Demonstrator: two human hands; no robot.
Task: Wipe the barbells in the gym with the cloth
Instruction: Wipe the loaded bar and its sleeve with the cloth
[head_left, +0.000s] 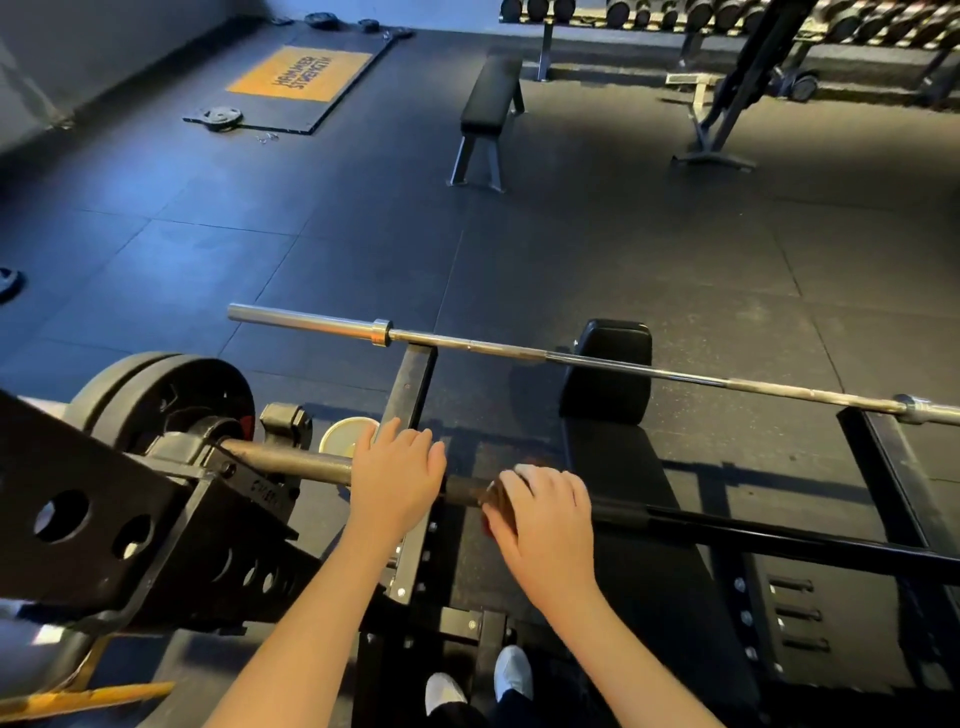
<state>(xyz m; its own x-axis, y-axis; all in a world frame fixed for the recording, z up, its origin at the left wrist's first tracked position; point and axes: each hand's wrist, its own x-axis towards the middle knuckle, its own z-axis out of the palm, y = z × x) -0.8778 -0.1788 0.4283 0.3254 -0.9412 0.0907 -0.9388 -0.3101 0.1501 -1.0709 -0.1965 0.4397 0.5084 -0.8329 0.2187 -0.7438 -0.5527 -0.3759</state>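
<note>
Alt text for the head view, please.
A person's right hand holds a dark cloth against a plate-loaded barbell, while the left hand rests on the bar beside it. A bare silver barbell lies on the rack beyond.

Gym, dumbbell rack (727, 13), bench (491, 93), rubber floor (623, 234)

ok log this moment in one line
left hand rests on near barbell | right hand grips cloth on it | far barbell untouched
</note>
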